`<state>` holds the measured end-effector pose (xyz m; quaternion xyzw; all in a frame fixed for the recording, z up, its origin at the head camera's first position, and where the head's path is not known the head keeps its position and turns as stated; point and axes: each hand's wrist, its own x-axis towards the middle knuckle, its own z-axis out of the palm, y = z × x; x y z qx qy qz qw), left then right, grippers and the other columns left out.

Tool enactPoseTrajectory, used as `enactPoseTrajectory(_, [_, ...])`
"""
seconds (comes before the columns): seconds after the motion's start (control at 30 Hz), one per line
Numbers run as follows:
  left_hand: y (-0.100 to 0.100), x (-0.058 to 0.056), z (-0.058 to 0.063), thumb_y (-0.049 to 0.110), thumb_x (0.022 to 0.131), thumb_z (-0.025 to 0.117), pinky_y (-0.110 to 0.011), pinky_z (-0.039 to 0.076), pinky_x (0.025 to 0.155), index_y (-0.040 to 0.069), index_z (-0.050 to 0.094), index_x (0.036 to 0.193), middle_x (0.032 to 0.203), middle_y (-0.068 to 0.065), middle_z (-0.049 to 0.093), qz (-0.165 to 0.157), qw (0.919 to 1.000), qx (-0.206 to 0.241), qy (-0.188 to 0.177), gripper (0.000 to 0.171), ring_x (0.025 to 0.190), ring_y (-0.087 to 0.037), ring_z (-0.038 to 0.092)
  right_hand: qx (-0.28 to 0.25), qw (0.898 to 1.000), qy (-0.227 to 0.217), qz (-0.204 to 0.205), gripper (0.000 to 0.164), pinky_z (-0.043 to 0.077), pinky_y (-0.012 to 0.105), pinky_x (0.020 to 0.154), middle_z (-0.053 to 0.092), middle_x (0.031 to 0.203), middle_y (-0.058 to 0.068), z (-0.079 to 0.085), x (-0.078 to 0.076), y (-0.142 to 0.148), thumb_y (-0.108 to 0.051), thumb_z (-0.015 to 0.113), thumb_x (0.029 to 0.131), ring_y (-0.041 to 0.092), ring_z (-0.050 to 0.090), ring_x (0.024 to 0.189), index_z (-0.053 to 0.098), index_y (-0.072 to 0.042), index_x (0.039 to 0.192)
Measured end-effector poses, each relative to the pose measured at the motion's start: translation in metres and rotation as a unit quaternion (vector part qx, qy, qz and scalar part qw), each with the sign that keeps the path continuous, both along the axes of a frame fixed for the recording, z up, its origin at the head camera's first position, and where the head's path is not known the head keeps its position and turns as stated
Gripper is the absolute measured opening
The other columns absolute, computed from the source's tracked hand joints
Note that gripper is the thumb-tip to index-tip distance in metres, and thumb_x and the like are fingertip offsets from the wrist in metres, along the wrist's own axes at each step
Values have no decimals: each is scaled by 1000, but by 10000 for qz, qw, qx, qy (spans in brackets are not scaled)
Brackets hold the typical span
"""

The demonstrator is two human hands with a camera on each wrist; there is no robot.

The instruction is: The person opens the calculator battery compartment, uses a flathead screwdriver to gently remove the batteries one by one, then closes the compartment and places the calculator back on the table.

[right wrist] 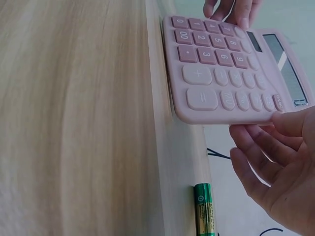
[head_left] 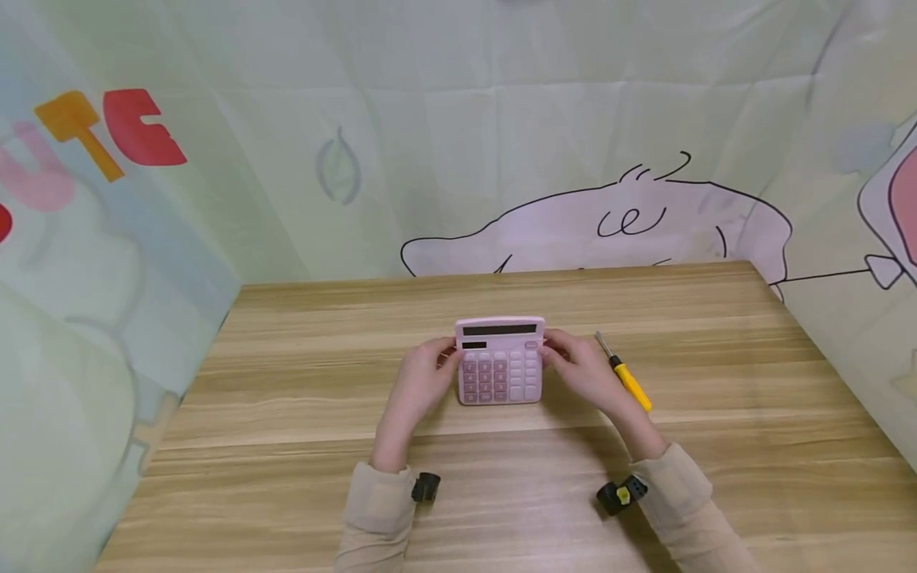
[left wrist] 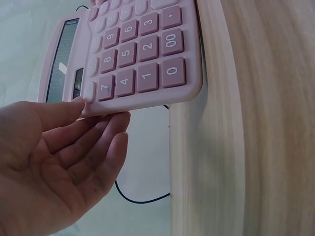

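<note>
A pink desk calculator with darker pink number keys is held by both hands near the middle of the wooden table. Its screen end is raised, and the face tilts toward the head camera; the lower edge is at or close to the tabletop. My left hand pinches the upper left side, thumb on the front and fingers behind, as the left wrist view shows on the calculator. On the opposite side, my right hand pinches the edge by the screen. The calculator's back is hidden.
Just right of the right hand lies a screwdriver with a yellow handle. A green and gold battery stands out in the right wrist view. Behind the wooden table hangs a printed cloth.
</note>
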<state>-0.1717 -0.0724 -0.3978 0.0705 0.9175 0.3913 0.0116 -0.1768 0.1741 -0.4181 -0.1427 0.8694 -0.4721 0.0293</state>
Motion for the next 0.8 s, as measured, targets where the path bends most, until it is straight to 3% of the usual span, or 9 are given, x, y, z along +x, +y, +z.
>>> enactPoseTrajectory(0.33, [2,1,-2,14,91,62,-38,56,82,-2,61,124,104,-17,68,-44,10000,79,-25,37,91,-27,66,192,9994,-282,-90,40,53,44,92,66,120,17,3,2,-2,-20,45,102,26,64,103,49,-6,139])
enactPoseTrajectory(0.63, [4,0,-3,6,89,57,-36,56,80,-5,53,132,105,-17,65,-12,9998,146,-123,44,92,-25,63,38,9994,-300,-193,39,54,39,85,67,112,15,-1,0,-4,-19,46,101,24,63,98,50,-7,138])
enactPoseTrajectory(0.8, [5,0,-4,3,87,56,-37,55,83,-6,47,137,106,-18,65,-9,9996,203,-178,51,92,-25,62,31,9993,-164,-339,41,53,44,88,68,109,19,-4,-1,-6,-13,48,99,29,63,98,47,-4,139])
